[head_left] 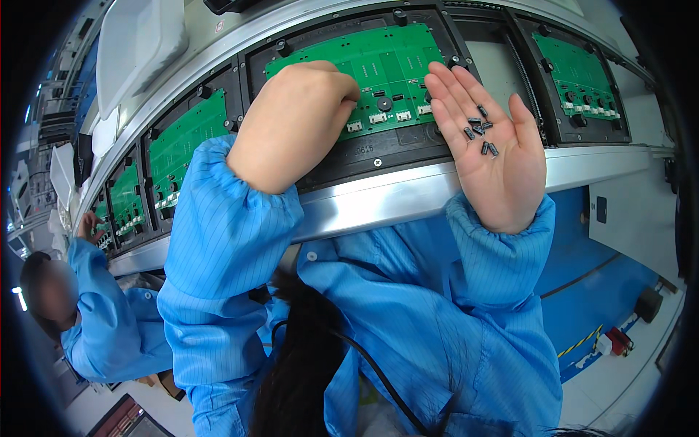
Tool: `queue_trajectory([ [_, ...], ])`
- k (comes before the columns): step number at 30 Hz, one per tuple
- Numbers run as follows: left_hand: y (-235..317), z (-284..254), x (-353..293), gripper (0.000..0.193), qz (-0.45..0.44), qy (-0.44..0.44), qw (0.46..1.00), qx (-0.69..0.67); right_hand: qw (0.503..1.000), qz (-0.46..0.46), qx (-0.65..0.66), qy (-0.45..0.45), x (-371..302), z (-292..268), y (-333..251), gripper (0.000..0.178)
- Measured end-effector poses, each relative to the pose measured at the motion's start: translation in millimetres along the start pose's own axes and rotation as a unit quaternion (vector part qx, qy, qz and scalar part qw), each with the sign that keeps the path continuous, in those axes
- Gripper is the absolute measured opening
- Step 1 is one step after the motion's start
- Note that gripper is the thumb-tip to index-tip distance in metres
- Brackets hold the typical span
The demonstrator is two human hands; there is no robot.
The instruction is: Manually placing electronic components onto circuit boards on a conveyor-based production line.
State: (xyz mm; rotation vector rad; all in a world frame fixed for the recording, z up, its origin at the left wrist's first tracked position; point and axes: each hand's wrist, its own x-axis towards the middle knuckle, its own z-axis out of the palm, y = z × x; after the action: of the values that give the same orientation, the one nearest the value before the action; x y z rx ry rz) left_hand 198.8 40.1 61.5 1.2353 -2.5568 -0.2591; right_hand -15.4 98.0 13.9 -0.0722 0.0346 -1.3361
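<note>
Rail (371,204) fronts the board (397,69). Over it, our left hand (295,109) curls, contents hidden; rightward, our flat right hand (506,164) bears parts (478,130). Likely placement; alignment needed next.

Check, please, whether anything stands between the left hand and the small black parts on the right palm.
Nothing visible does: the black parts lie uncovered on the open right hand, and the space across to the left hand, over the green circuit board, looks free.
</note>
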Motion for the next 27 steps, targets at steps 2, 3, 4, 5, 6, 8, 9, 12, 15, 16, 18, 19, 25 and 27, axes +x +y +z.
queue_trajectory([
  [2, -0.8, 0.7, -0.1, 0.011, 0.001, 0.0, 1.0, -0.001, 1.0, 0.003, 0.024, -0.01, 0.2, -2.9, 0.1, 0.056],
  [3, -1.1, 1.1, 0.0, 0.011, 0.002, 0.0, 1.0, -0.002, 0.999, 0.004, 0.036, -0.015, 0.1, -3.7, 0.2, 0.056],
  [4, -1.4, 1.4, -0.2, 0.011, 0.002, 0.0, 1.0, -0.002, 0.999, 0.004, 0.036, -0.015, 0.2, -3.9, 0.5, 0.056],
  [5, -1.7, 1.9, -0.3, 0.011, 0.001, 0.001, 1.0, -0.004, 0.999, 0.005, 0.038, -0.014, 0.3, -3.9, 0.9, 0.056],
  [6, -2.0, 2.5, -0.4, 0.011, -0.001, 0.001, 1.0, -0.006, 0.999, 0.005, 0.039, -0.013, 0.2, -3.6, 1.3, 0.056],
  [8, -2.3, 3.2, -0.4, 0.011, -0.003, 0.002, 1.0, -0.009, 0.999, 0.006, 0.041, -0.011, 0.0, -2.8, 2.2, 0.056],
  [9, -2.4, 3.3, -0.3, 0.011, -0.003, 0.002, 1.0, -0.01, 0.999, 0.006, 0.042, -0.011, -0.3, -2.0, 2.8, 0.056],
  [12, -1.7, 2.3, -0.3, 0.011, 0.008, 0.007, 1.0, 0.016, 1.0, 0.001, 0.002, -0.006, -1.3, 2.1, 5.1, 0.056],
  [15, -0.4, 3.0, 0.0, 0.011, 0.022, 0.015, 0.998, 0.051, 1.0, -0.001, -0.01, -0.006, -1.6, 2.5, 6.4, 0.056],
  [16, 0.5, 3.8, 0.3, 0.01, 0.032, 0.02, 0.996, 0.078, 1.0, 0.0, -0.009, -0.008, -1.7, 2.4, 6.8, 0.056],
  [18, 2.2, 5.2, 0.7, 0.01, 0.051, 0.032, 0.99, 0.13, 1.0, 0.001, -0.008, -0.011, -1.7, 2.3, 7.4, 0.056],
  [19, 3.2, 6.0, 0.5, 0.01, 0.051, 0.032, 0.99, 0.13, 1.0, 0.001, -0.008, -0.011, -1.7, 2.1, 7.8, 0.056],
  [25, 6.6, 8.7, -0.8, 0.009, 0.067, 0.05, 0.984, 0.155, 1.0, 0.007, 0.004, -0.015, -1.2, 2.5, 10.2, 0.056],
  [27, 5.1, 8.3, 0.2, 0.008, 0.088, 0.046, 0.983, 0.154, 1.0, 0.004, -0.002, -0.005, -1.2, 3.2, 11.1, 0.056],
])
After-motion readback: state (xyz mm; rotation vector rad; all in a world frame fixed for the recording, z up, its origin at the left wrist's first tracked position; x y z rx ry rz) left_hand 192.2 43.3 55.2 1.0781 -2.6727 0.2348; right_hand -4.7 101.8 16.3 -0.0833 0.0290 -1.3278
